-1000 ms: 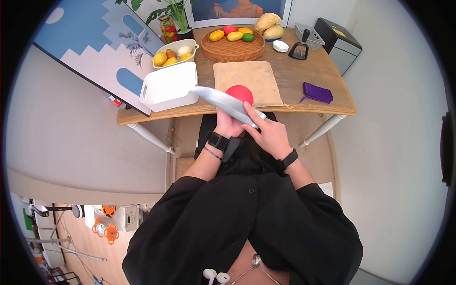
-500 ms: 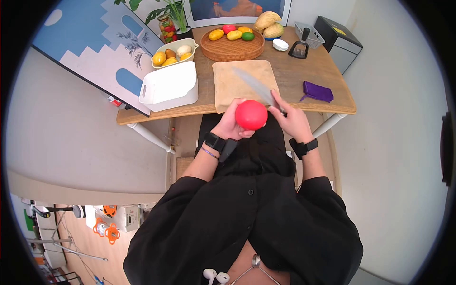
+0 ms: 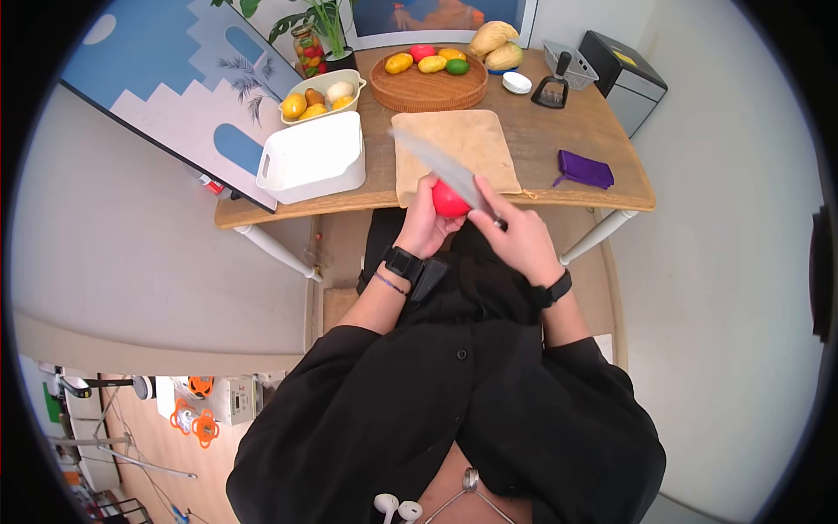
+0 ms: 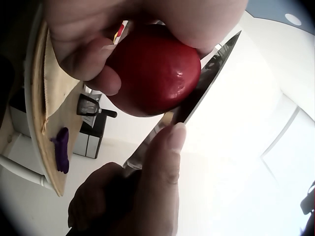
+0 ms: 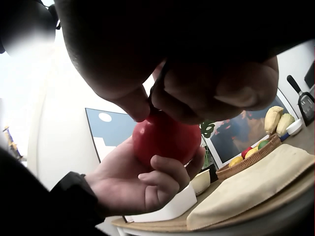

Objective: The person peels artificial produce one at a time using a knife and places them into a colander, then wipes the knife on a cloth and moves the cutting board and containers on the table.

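Observation:
My left hand (image 3: 425, 225) grips a smooth, round red fruit (image 3: 449, 201) just in front of the table edge. The fingers curl round the fruit's underside in the right wrist view. My right hand (image 3: 522, 240) grips the handle of a large knife (image 3: 436, 159), its long blade angled up to the left over the fruit. Seen from the left wrist, the blade (image 4: 211, 78) runs along the side of the red fruit (image 4: 155, 73), with the right thumb (image 4: 170, 147) laid along the blade's base. Most of the handle is hidden in the right hand.
A tan cloth (image 3: 463, 140) lies on the table beyond the hands. To its left stand a white bin (image 3: 319, 162) and a cream basket (image 3: 359, 85) of fruit. A wicker tray (image 3: 428, 98) of fruit is behind; a purple pouch (image 3: 583, 169) lies right.
The knife first crossed in front of the fruit, then drew away to the right, and now is back against it. The left hand has kept its hold and shifted slightly.

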`<state>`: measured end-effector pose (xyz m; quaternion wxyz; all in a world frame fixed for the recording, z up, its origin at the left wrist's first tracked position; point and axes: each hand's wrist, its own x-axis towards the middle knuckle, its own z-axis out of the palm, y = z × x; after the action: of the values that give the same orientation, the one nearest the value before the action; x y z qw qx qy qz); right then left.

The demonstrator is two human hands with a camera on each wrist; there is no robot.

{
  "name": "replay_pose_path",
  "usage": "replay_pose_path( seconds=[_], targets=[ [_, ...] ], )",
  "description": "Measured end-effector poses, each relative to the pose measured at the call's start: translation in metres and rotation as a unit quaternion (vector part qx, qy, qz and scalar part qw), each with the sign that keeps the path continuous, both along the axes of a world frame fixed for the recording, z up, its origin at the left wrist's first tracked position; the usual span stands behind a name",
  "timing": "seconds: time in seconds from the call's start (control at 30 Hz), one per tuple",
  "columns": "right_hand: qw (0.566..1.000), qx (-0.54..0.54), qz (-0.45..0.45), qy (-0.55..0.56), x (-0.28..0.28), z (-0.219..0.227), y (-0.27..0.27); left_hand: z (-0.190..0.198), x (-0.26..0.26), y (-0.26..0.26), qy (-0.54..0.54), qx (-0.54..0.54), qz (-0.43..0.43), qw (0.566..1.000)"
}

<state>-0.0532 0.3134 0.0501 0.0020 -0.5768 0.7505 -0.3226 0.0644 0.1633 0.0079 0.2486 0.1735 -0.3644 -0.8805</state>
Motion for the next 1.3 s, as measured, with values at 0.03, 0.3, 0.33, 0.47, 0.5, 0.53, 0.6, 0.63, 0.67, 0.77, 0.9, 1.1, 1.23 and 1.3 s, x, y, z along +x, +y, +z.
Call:
replay_pose_path(
  seconds=[0.03,0.3,0.33,0.47,0.5,0.53,0.6,0.63,0.67,0.77,0.9,1.1,1.23,1.3],
  targets=[
    [0.998,-0.004,-0.008,-0.055,-0.008,-0.004,-0.003,-0.002,0.002,-0.002,0.011,0.005,-0.006,1.000],
    [0.989,0.050,0.027,-0.137,-0.010,0.000,0.024,-0.003,0.005,-0.011,0.164,0.143,-0.030,0.975],
    [0.989,0.049,0.025,-0.138,-0.009,0.002,0.025,-0.004,0.006,-0.012,0.184,0.157,-0.060,0.969],
    [0.989,0.028,0.043,-0.142,-0.018,-0.002,0.017,-0.024,0.007,-0.019,0.319,0.160,-0.148,0.922],
    [0.995,0.029,-0.010,-0.098,-0.024,-0.004,0.014,-0.023,0.009,-0.019,0.319,0.160,-0.148,0.922],
    [0.995,0.029,-0.009,-0.097,-0.030,-0.005,0.014,-0.023,0.011,-0.019,0.291,0.147,-0.144,0.934],
    [0.984,-0.057,-0.063,-0.156,-0.040,-0.003,0.010,-0.012,0.011,-0.020,0.266,0.131,-0.136,0.945],
    [0.978,-0.149,-0.012,-0.144,-0.041,-0.009,0.007,-0.010,0.009,-0.018,0.253,0.136,-0.122,0.950],
    [0.978,-0.146,-0.014,-0.148,-0.034,-0.005,0.013,-0.011,0.009,-0.015,0.237,0.143,-0.111,0.955],
    [0.996,-0.046,0.051,-0.049,-0.013,0.016,0.024,-0.006,0.002,-0.011,0.194,0.117,-0.082,0.971],
    [0.997,0.066,0.036,-0.021,0.004,0.018,0.013,0.002,-0.002,0.001,0.068,0.083,0.041,0.993],
    [0.993,0.044,-0.109,-0.024,-0.031,0.003,-0.013,-0.010,0.003,-0.016,0.103,-0.007,0.024,0.994],
    [0.989,-0.018,-0.062,-0.133,-0.042,-0.013,-0.008,-0.009,-0.001,-0.016,0.124,0.018,-0.027,0.992],
    [0.989,-0.052,-0.029,-0.136,-0.048,-0.022,-0.015,-0.003,-0.008,-0.016,0.080,0.067,-0.003,0.995]
  ],
)
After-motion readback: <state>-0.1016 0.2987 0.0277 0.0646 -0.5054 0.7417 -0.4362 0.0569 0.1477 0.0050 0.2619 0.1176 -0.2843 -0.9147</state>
